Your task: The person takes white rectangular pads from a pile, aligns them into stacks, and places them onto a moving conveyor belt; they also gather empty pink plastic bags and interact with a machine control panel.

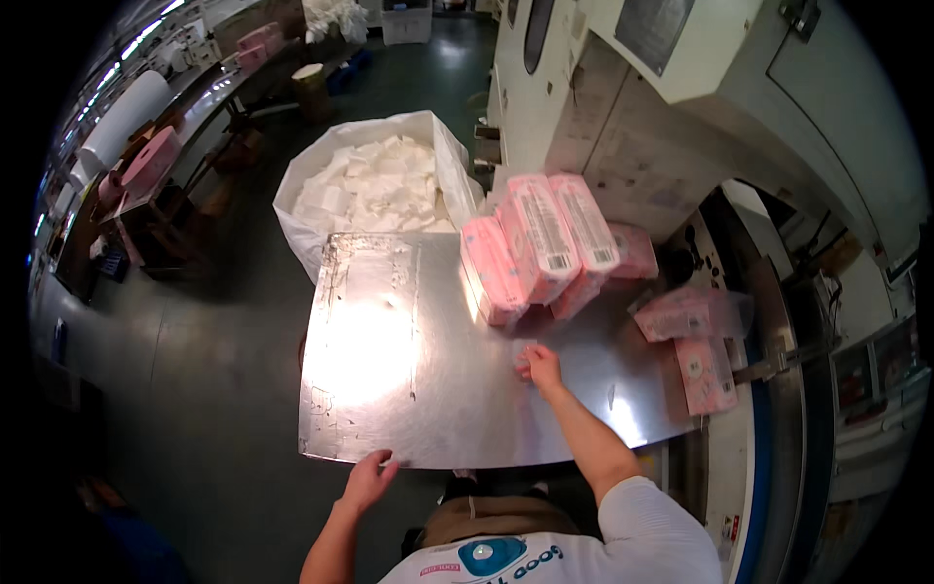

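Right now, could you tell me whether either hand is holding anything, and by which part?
Nothing is held. The left hand rests on the metal table's near edge; the right hand lies open on the tabletop, short of the pink packs.

I am standing in a factory packing hall. Under my hands lies a scuffed steel work table (389, 389), and just beyond my right hand (540, 367) stand stacked pink packs of tissue (535, 248), with more of them off to its right by a conveyor (769, 321). A big cream-coloured machine housing (681, 107) rises behind them. Past the table's far edge, a large white sack of paper offcuts (375, 185) sits on the dark green painted floor (214, 321), and far to my left a wide paper roll (122, 117) lies on a bench.
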Motion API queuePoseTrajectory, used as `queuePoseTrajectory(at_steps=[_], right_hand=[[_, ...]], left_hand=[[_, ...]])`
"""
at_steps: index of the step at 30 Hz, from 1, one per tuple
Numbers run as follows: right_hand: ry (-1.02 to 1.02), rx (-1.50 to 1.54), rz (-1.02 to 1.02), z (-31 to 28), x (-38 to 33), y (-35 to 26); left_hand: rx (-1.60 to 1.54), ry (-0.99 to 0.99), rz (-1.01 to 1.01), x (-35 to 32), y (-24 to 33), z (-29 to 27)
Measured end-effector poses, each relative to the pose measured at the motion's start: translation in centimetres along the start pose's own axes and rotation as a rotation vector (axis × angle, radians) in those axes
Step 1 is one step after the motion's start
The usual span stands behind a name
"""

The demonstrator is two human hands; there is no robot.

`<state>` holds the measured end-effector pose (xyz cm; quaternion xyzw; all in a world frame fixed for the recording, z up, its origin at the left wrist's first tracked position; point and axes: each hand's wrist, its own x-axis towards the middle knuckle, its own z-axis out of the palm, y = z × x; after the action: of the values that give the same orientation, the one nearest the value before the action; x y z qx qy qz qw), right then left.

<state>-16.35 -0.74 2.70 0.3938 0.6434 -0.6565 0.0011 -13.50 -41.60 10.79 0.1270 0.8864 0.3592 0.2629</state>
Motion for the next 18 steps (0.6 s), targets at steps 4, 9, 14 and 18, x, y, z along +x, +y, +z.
queuePoseTrajectory(at_steps=[4,9,14,18], right_hand=[[-0.442,0.342,-0.034,-1.4,-8.7,-10.1],[-0.485,0.380,-0.076,-2.0,-12.1,-13.1],[-0.493,0.140,-0.077,0.1,-11.6,-10.9],[-0.455,-0.105,-0.188,-0.7,-8.2,-11.5]], left_hand=[[-0.337,-0.041,-0.037,4.4,2.9,1.1],[-0.784,-0.207,0.071,7.8,13.6,4.3],[-0.913,-0.074,0.123,10.7,17.5,6.6],[-1.077,0.144,-0.143,13.3,12.6,4.3]])
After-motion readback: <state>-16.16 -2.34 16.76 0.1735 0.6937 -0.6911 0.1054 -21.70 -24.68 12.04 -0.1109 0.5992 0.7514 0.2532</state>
